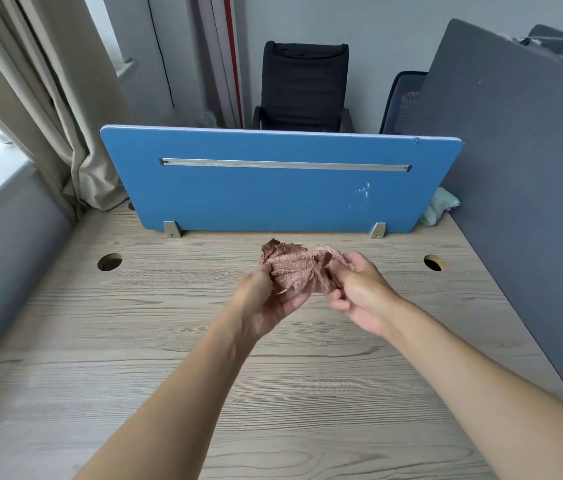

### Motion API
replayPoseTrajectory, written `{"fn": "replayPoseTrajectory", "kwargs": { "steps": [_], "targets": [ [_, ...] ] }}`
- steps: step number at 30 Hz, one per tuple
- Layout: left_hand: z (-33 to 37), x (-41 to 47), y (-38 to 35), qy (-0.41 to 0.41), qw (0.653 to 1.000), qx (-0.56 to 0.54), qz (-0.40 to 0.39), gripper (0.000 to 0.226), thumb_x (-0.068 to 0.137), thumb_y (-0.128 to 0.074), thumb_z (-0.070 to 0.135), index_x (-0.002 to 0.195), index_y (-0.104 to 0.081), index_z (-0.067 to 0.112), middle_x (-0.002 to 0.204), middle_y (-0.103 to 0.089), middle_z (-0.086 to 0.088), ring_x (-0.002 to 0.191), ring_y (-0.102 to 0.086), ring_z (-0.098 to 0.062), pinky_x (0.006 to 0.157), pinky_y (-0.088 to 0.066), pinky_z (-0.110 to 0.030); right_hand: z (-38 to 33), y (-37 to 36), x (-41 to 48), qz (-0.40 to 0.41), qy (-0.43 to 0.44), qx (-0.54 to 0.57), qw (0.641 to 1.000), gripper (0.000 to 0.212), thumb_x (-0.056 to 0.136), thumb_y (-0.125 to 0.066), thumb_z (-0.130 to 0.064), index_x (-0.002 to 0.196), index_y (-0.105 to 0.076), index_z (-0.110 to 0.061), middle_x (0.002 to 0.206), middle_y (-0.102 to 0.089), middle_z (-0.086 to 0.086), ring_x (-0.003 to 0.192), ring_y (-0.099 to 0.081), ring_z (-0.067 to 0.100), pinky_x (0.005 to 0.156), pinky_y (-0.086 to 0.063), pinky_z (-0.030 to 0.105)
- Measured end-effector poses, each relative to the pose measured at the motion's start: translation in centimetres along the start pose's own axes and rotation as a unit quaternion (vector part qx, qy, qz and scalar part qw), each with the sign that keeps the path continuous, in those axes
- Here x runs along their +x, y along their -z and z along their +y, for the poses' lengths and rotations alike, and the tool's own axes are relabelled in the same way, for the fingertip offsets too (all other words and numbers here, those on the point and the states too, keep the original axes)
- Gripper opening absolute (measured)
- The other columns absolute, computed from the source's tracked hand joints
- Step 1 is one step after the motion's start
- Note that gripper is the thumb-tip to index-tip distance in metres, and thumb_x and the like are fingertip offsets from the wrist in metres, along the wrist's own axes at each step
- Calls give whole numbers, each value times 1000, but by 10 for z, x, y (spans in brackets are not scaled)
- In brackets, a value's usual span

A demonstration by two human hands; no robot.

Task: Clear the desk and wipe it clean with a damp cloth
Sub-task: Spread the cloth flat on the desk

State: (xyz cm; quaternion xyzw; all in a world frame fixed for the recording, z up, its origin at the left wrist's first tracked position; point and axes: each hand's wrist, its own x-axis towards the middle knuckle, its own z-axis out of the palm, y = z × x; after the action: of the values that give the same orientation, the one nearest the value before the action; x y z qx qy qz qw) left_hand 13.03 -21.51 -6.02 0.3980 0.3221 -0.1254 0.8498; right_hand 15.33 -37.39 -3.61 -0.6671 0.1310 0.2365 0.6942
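Observation:
A crumpled pinkish-brown cloth [299, 268] hangs bunched between both hands above the middle of the light wood-grain desk [155, 341]. My left hand [266, 299] grips its left part, fingers curled round the fabric. My right hand [356, 289] holds the right part, fingers curled into the folds. The cloth is lifted off the desk top.
A blue divider panel [273, 192] stands along the desk's back edge. A grey partition [522, 202] walls the right side. A pale green cloth [441, 206] lies at the back right corner. Two cable holes [109, 262] [433, 262] pierce the desk. A black chair [304, 88] stands behind.

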Motion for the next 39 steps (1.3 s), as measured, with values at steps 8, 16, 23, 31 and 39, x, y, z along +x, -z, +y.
{"fn": "replayPoseTrajectory", "kwargs": {
  "steps": [8,16,23,31,39],
  "targets": [
    [1,-1,9,10,996,-3,-89,19,102,-39,0,104,-58,-5,85,-68,-15,75,-66,-21,69,-58,-38,-3,-3,-1,-65,-26,88,994,26,102,-56,-18,127,-50,-13,121,-69,16,106,-69,36,92,-52,63],
    [-10,2,20,-36,985,160,-53,66,81,-29,-33,122,-43,16,92,-60,-23,70,-63,-29,54,-53,-35,-5,13,5,-73,-40,-42,996,51,94,-38,23,139,-43,1,125,-62,24,116,-61,35,100,-51,50],
    [-28,27,41,-20,978,198,67,43,91,-27,-18,111,-34,20,77,-62,-31,52,-51,-28,51,-49,-37,25,26,27,-3,-121,-81,989,28,101,-32,15,120,-43,-3,106,-63,25,89,-70,36,84,-58,53],
    [-58,52,39,-93,983,145,54,26,95,-47,-13,107,-65,2,87,-67,-16,60,-62,-22,49,-54,-30,62,43,57,-31,-91,75,993,34,97,-36,13,114,-55,-9,99,-59,16,68,-57,21,57,-43,33],
    [-121,80,102,-68,775,604,173,41,89,-57,6,128,-57,17,133,-46,-11,114,-53,-27,102,-47,-34,154,75,71,0,-166,-446,879,23,98,-49,-3,121,-47,-7,103,-53,10,88,-54,21,72,-46,32]
  ]
}}
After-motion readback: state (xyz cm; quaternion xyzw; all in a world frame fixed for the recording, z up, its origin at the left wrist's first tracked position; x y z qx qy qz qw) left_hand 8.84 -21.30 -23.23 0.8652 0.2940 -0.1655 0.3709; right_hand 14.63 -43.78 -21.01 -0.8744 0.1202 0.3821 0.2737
